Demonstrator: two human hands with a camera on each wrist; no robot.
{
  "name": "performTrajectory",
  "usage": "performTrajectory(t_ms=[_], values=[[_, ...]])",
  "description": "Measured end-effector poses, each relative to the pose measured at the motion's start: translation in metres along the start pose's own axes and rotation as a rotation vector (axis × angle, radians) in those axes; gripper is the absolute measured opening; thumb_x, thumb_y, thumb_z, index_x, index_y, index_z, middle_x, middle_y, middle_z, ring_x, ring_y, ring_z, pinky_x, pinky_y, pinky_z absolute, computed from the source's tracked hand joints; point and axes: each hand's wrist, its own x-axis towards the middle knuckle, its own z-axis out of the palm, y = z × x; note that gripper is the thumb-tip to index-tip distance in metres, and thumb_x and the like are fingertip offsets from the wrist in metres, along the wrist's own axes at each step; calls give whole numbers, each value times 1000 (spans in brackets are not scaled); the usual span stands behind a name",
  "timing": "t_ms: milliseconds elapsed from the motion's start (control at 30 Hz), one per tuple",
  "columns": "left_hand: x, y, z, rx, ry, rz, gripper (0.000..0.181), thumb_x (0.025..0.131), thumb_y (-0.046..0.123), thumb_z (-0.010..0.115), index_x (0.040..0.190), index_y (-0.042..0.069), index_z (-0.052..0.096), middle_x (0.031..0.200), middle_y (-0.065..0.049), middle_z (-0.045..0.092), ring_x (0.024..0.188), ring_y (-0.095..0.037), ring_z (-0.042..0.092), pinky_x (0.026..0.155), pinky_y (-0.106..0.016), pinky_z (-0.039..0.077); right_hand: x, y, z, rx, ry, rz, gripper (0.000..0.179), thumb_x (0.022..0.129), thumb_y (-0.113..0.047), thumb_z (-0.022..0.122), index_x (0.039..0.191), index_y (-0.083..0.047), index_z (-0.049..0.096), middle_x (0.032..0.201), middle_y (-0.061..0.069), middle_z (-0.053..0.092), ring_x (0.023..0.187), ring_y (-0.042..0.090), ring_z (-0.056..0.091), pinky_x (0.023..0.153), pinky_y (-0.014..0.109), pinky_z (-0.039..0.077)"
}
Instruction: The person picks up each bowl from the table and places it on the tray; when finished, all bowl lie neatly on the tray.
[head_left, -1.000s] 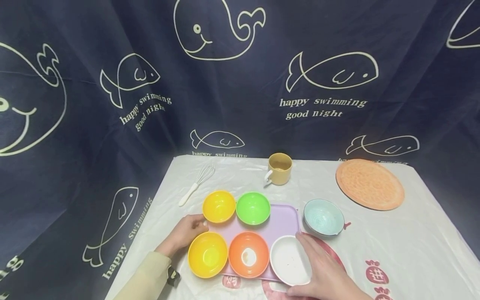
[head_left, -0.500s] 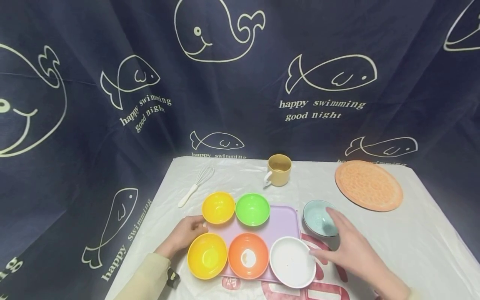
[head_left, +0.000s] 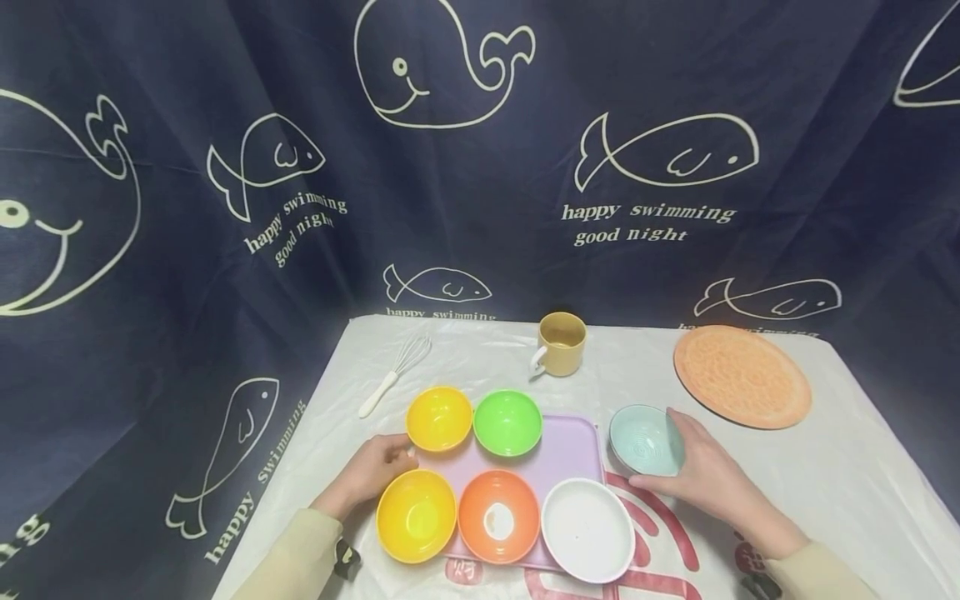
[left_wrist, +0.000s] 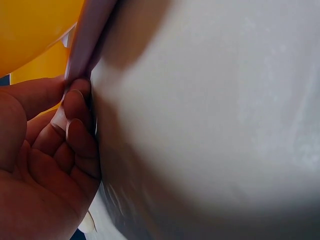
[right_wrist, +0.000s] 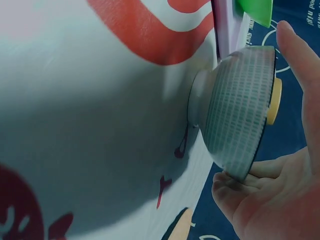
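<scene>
My left hand (head_left: 377,467) pinches the left edge of a lilac tray (head_left: 564,457), thumb above and fingers below in the left wrist view. Standing on the tray are two yellow bowls (head_left: 416,515), a green bowl (head_left: 507,422), an orange bowl (head_left: 517,517) and a white bowl (head_left: 588,531). Right of the tray, my right hand (head_left: 708,471) spans a light blue bowl (head_left: 647,440). In the right wrist view its fingertips (right_wrist: 226,186) meet the rim of that ribbed bowl, while the thumb stretches straight, a little apart from the opposite rim.
A mustard mug (head_left: 562,344) with a white handle stands at the back. To its left lies a whisk (head_left: 392,377). A round orange mat (head_left: 742,377) lies at the back right. Dark blue printed cloth (head_left: 480,200) hangs behind the table.
My right hand has left the white bowl and moved right and away from me to the light blue bowl. The left hand stays at the tray's edge.
</scene>
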Motion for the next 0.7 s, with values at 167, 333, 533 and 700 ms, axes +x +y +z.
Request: performTrajectory(t_ms=[167,333,533,700], values=[[1,-1,0,8,-1,6,29,98,19,72,127,23,73,67,2,57,62,-16,54,62,-31,47,7,-4,5,11,6,-23,133,65,-62,93,150,20,31,148,42,40,135,57,42,105,70,37],[1,0,1,11,-2,-1,31,98,18,72,128,22,73,68,1,58,63,-16,55,62,-32,47,11,-4,8,-2,30,-44,130,65,-59,95,148,20,34,142,40,44,127,55,49,100,69,43],[1,1,1,4,-6,-9,32,98,18,72,129,21,73,68,1,59,63,-16,55,64,-33,48,16,-2,10,-13,47,-48,125,64,-56,95,148,18,37,140,37,47,123,51,54,97,68,46],[1,3,0,5,-11,-7,30,98,16,71,127,22,74,67,1,59,62,-16,56,64,-32,48,23,-7,9,-14,47,-38,125,66,-57,94,151,15,36,142,35,47,122,49,55,95,67,48]])
